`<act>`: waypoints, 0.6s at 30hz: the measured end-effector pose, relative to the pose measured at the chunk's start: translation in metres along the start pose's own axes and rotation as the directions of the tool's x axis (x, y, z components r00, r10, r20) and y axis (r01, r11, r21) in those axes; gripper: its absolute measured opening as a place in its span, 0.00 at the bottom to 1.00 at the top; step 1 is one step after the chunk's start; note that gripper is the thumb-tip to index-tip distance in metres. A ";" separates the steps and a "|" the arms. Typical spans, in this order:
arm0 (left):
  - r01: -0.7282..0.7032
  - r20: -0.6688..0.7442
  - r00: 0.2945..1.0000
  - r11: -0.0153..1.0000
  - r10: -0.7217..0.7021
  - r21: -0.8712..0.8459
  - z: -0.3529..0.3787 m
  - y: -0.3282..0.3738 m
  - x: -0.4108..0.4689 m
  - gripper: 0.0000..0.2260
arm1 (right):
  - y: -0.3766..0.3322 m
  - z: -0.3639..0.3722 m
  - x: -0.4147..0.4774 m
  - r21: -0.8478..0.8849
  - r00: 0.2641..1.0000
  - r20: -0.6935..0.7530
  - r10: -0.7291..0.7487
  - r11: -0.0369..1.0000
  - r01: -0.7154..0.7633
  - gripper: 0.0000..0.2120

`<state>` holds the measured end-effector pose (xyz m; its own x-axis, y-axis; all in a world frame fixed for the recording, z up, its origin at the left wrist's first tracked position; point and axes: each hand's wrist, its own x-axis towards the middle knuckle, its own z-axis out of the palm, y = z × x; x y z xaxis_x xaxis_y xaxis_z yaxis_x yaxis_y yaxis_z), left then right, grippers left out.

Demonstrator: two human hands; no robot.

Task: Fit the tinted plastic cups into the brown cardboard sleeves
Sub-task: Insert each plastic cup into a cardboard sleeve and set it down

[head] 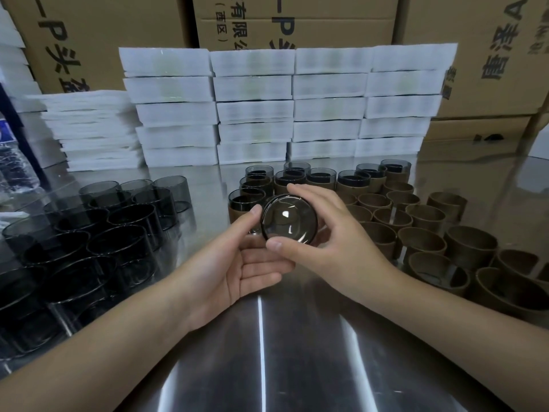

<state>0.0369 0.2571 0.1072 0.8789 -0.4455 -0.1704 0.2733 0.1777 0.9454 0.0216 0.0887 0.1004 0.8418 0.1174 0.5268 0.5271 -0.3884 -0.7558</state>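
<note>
Item in hand: one tinted cup (287,219), held clear above the table (297,358) at centre, just in front of the finished group. Its thick, domed base faces the camera and its mouth faces away, so the long axis runs away from the viewer, tipped close to level. The material is smoky, see-through plastic, round in section and glossy, with a bright glint on the base. Whether a sleeve is on it cannot be told from this angle.

Right hand (332,236) grips the cup from the right: fingers (300,190) curve over the top edge and the thumb presses the lower edge. Left hand (243,272) lies palm up beneath, thumb against the left edge, its fingers curled under the cup.

Loose cups (98,233) of the same dark plastic stand upright, mouths up, packed together at left. Empty sleeves (424,217), matt brown cardboard rings, stand on end at right. Sleeved cups (322,178) stand behind the hands, tinted rims showing above the brown bands. The table surface is polished metal with streaked reflections. White foam stacks (282,105) and printed cartons (89,34) line the rear.
</note>
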 end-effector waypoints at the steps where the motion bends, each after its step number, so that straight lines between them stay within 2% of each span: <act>1: -0.002 -0.005 1.000 1.000 0.003 0.007 0.000 0.000 0.000 0.26 | 0.000 0.000 0.000 -0.007 1.000 0.003 -0.003 1.000 0.003 0.40; 4: -0.004 0.002 1.000 0.999 0.004 0.040 -0.001 -0.001 0.001 0.26 | -0.001 -0.001 0.000 0.002 1.000 0.007 0.010 1.000 -0.010 0.39; 11: -0.006 0.053 0.999 0.989 -0.002 0.146 0.000 0.000 -0.001 0.24 | -0.003 -0.001 -0.001 0.011 0.999 -0.036 0.004 1.000 -0.004 0.27; 15: 0.022 0.058 0.998 0.985 -0.033 0.172 0.002 0.001 -0.001 0.33 | -0.005 -0.001 0.000 0.022 0.998 -0.060 -0.008 1.000 0.009 0.20; 18: 0.030 0.055 0.998 0.983 -0.040 0.180 0.003 0.001 -0.002 0.36 | -0.006 -0.001 0.000 0.053 0.997 -0.077 -0.015 0.998 0.019 0.17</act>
<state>0.0340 0.2554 0.1092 0.8443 -0.4999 -0.1929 0.2247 0.0036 0.9744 0.0186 0.0902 0.1056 0.8225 0.0519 0.5664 0.5483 -0.3367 -0.7655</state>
